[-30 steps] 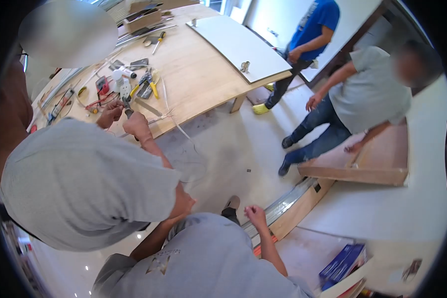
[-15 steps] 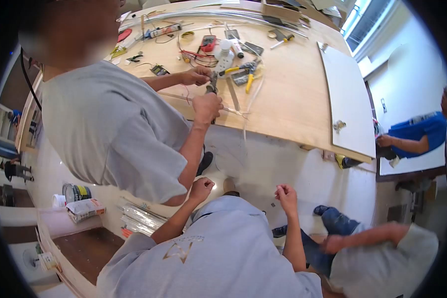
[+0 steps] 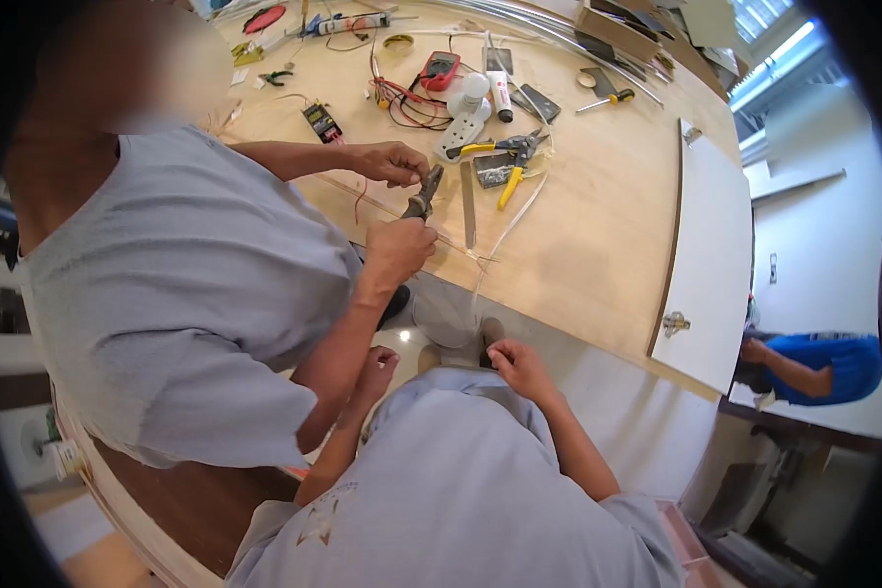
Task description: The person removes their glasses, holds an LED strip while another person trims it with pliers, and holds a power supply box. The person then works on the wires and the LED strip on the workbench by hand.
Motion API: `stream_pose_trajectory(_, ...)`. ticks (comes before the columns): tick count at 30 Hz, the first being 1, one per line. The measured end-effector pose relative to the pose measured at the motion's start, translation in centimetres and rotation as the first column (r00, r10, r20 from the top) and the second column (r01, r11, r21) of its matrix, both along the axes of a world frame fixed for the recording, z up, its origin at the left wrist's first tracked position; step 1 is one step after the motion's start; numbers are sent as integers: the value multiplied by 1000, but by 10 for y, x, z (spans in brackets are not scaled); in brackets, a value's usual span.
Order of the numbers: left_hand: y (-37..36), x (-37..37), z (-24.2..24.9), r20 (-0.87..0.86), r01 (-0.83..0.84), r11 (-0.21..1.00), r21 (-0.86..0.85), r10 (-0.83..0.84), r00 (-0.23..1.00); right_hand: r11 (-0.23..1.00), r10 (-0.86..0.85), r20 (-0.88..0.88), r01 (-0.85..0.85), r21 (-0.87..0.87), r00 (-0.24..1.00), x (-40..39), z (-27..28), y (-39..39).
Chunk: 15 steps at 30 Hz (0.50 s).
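My left hand (image 3: 376,372) hangs in front of my shirt with its fingers curled in, partly beside a co-worker's arm; nothing shows in it. Opposite it, my right hand (image 3: 521,368) is held up near the table's front edge, fingers bent and thumb drawn in, with no object visible. A co-worker at my left grips dark pliers (image 3: 423,194) in one hand (image 3: 400,249), while the other hand (image 3: 390,163) is at the jaws. Close to the pliers lie a flat metal strip (image 3: 468,211) and a thin white cable (image 3: 514,227).
On the wooden table (image 3: 598,211) are yellow-handled snips (image 3: 519,162), a white power strip (image 3: 461,132), a red multimeter (image 3: 441,72), a tube (image 3: 501,96) and a screwdriver (image 3: 608,99). A white panel (image 3: 710,265) lies at the right. Beyond it, a person in blue (image 3: 823,367) works.
My view has turned and come closer to the table. My hands have come nearer each other, still curled. The co-worker keeps the pliers; the seated person at right has left the view.
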<state>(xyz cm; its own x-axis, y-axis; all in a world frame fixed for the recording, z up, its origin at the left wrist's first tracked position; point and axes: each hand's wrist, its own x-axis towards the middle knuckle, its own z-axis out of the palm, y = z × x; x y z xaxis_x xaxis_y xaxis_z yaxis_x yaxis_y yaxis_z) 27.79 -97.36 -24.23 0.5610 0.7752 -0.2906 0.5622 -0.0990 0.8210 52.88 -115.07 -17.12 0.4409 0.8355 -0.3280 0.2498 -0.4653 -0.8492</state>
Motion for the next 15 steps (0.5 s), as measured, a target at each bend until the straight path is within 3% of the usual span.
stream_pose_trajectory(2,-4,7,6,-87,-49,998,24,51,995,995,77,163,-85,43,984,37,-1,5)
stream_pose_trajectory(4,-12,21,21,-208,-98,995,-1,96,973,996,83,357,-80,-25,931,69,16,7)
stream_pose_trajectory(8,-30,58,31,-166,-179,983,30,181,969,974,215,598,-211,-78,772,122,15,-4)
stream_pose_trajectory(9,-34,66,32,-173,-190,982,11,189,967,955,296,583,-249,-161,756,131,11,-7)
stream_pose_trajectory(15,-59,128,44,-184,-216,976,14,215,959,926,328,554,-376,-28,765,156,-3,-12)
